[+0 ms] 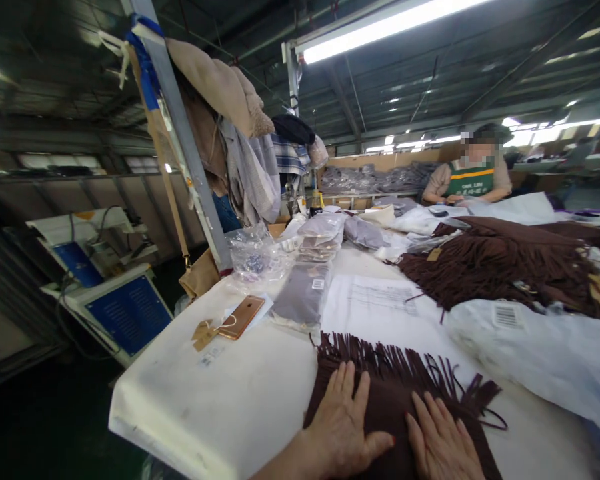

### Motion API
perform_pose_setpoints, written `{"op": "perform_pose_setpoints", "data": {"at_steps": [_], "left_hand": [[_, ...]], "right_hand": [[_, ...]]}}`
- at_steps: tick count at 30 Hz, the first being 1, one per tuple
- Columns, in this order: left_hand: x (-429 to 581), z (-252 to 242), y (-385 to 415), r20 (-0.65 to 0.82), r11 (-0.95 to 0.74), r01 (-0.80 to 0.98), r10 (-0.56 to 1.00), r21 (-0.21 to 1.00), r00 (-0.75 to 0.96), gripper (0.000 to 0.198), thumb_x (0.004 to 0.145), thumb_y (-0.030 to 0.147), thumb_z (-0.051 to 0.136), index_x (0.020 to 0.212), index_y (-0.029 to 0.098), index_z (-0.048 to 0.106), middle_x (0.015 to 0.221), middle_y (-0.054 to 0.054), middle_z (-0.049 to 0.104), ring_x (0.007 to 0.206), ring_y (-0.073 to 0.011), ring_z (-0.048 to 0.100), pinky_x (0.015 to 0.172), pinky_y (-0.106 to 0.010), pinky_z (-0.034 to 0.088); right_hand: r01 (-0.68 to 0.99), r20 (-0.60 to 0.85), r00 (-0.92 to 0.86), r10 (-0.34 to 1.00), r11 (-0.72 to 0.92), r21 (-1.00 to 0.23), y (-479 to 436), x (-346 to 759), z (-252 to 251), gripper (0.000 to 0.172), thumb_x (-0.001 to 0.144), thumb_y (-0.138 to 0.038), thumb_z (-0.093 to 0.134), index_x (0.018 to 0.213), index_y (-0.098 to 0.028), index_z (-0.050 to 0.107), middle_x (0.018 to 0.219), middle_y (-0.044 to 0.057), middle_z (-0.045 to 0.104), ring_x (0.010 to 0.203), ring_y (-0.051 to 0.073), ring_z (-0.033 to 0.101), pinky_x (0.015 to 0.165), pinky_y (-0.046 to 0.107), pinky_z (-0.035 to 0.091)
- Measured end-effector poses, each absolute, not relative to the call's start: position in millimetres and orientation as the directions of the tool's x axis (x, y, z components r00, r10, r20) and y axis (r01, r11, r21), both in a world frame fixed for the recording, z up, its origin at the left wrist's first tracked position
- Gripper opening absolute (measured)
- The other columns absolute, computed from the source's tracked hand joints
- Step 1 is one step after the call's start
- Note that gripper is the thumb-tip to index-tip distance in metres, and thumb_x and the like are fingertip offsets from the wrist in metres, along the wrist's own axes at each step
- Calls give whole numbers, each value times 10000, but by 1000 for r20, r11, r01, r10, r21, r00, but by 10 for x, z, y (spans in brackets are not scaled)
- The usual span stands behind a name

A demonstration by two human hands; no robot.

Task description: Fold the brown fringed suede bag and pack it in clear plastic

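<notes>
Two hands lie flat on a brown fringed scarf (400,400) at the near edge of the white desk (220,393) in the head view. The left hand (343,423) presses palm-down on the scarf's left part, fingers spread and pointing away, thumb stretched to the right; its grip is open and holds nothing. The right hand (443,440) rests just beside it, also palm-down with fingers straight, its grip open too. The scarf's fringe fans out beyond the fingertips toward the middle of the desk, a few strands trailing to the right.

Farther along the desk, to the left, a rose-gold phone (241,317) lies on a slip of paper with tan paper tags (203,333) touching it. Beyond the scarf lies a printed paper sheet (370,303), and left of that a grey bagged garment (300,297). To the right, a heap of brown fringed scarves (505,263) lies above white plastic bags (540,353). At the far end of the desk a person in a green apron (473,180) bends over their own work. Clothes hang from a slanted metal post (190,140) on the left.
</notes>
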State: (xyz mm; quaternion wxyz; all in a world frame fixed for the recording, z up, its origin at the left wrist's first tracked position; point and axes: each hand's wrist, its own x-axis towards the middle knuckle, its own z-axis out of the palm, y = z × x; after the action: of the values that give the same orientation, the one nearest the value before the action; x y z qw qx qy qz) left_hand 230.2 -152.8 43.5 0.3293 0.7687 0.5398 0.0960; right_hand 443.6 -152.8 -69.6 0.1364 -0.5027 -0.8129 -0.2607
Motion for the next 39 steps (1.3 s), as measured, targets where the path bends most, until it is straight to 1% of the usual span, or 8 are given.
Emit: {"op": "perform_pose_setpoints", "data": {"at_steps": [8, 14, 17, 20, 24, 29, 34, 39], "left_hand": [[2579, 471, -1577, -139, -363, 748, 846, 556, 514, 794, 855, 499, 399, 1387, -37, 153, 1457, -244, -29, 1368, -349, -68, 1116, -521, -12], [2584, 785, -1721, 12, -529, 493, 690, 691, 724, 674, 874, 496, 396, 1402, 101, 257, 1488, -131, 196, 1388, -267, 115, 1145, -425, 53], [2178, 951, -1587, 171, -352, 497, 912, 793, 373, 477, 850, 460, 404, 1237, 205, 516, 1388, -62, 431, 1314, -214, 319, 1134, -366, 167], [1702, 898, -1289, -130, 166, 369, 984, 915, -120, 511, 696, 582, 519, 967, 152, 573, 1131, -143, 598, 1123, -285, 510, 1048, -449, 313], [1438, 591, -975, -456, 434, 242, 889, 868, 40, 619, 494, 674, 655, 754, 119, 573, 838, -163, 669, 838, -298, 639, 822, -445, 484], [1590, 307, -758, -612, 710, -95, 659, 697, 436, 573, 512, 411, 823, 932, 60, 652, 920, -133, 702, 909, -243, 645, 896, -338, 467], [1698, 232, -508, -618, 858, -210, 489, 469, 615, 413, 678, 312, 736, 983, 47, 649, 985, -134, 692, 1000, -249, 622, 1016, -359, 383], [1750, 211, -375, -521, 886, -195, 412, 420, 748, 376, 769, 293, 631, 1069, 66, 619, 1029, -138, 673, 1035, -259, 601, 1006, -393, 380]], "right_hand": [[942, 565, -332, 755, 301, 152, -1578, 4294, -677, 433, 754, -153, 362, 1035, -203, 688, 1225, 102, 595, 1150, 335, 520, 919, 543, 404], [868, 328, -121, 937, 260, -423, -1549, 4382, -329, 485, 813, -335, 323, 1178, -181, 603, 1297, 101, 527, 1218, 282, 464, 974, 509, 397], [642, 195, 115, 974, 77, -762, -1578, 4688, 71, 596, 785, -519, 384, 1245, -172, 536, 1358, 102, 468, 1264, 259, 410, 1029, 438, 357], [268, -83, 362, 928, -189, -945, -1606, 5070, 238, 627, 716, -562, 472, 1142, -112, 565, 1215, 171, 588, 1148, 299, 531, 968, 441, 426], [-181, -445, 372, 815, -406, -896, -1538, 5316, 55, 405, 697, -449, 598, 918, -111, 571, 847, 161, 704, 797, 261, 682, 738, 352, 545], [-284, -710, 123, 693, -661, -694, -1292, 5303, -21, 279, 690, -361, 699, 807, -139, 578, 680, 70, 698, 598, 165, 663, 560, 231, 514], [-330, -757, -176, 629, -762, -557, -1066, 5326, 130, 321, 730, -441, 679, 801, -137, 608, 734, 65, 701, 635, 148, 656, 611, 237, 509], [-163, -661, -411, 628, -764, -624, -949, 5245, 155, 439, 780, -544, 580, 731, -113, 643, 671, 63, 667, 555, 118, 618, 521, 199, 456]]}}
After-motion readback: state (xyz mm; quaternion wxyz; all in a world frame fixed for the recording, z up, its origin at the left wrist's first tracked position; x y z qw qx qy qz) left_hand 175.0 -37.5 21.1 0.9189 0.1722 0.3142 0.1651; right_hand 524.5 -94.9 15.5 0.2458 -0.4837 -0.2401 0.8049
